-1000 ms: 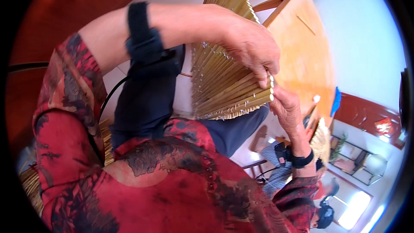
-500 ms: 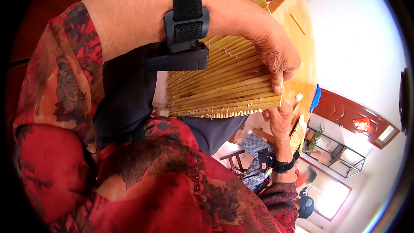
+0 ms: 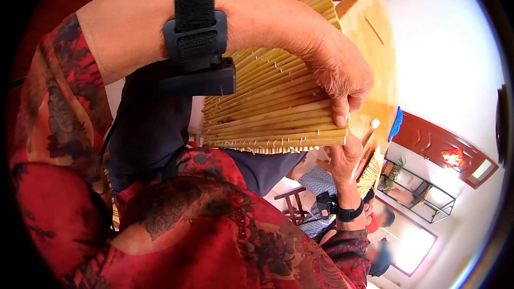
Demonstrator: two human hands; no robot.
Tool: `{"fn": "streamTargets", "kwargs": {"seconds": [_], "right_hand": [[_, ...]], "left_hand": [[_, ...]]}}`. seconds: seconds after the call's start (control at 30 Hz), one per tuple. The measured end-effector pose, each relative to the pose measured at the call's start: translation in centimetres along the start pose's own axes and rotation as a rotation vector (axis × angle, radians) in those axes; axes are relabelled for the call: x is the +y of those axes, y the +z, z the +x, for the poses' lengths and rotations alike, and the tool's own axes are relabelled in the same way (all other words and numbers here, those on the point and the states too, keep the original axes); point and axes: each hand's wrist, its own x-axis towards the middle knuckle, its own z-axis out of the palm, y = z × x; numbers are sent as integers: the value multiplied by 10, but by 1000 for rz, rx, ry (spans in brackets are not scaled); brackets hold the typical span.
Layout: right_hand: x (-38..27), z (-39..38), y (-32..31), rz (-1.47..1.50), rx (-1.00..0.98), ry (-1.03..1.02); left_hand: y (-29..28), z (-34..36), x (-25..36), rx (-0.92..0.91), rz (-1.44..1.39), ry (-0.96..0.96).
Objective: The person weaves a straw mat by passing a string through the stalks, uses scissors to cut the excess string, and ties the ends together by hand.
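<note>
A flat mat of pale yellow reeds, bound side by side, lies across my lap. My left hand reaches over it from the upper left and pinches its right edge, thumb down on the outermost reeds. A black strap with a small black box sits on that forearm. My right hand comes up from below and grips the mat's lower right corner; its fingers are partly hidden. It wears a black wristband.
A wooden table lies beyond the mat with one loose reed on it and a blue object at its edge. Another reed bundle, a wooden stool and a seated person are lower right.
The view has closed in on the mat. My left forearm now fills the top of the picture, and the mat has turned so its reeds run more level. Both hands keep their hold.
</note>
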Motion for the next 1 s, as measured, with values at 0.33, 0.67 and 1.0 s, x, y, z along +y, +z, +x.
{"fn": "streamTargets", "kwargs": {"seconds": [0.33, 0.67, 1.0], "right_hand": [[-13, 4, 7, 34, -27, -35], [-46, 11, 14, 77, -128, 162], [-62, 20, 14, 86, -214, 156]], "left_hand": [[11, -2, -2, 47, -32, 2], [5, -14, 4, 37, 0, -71], [7, -23, 11, 85, 99, -25]]}}
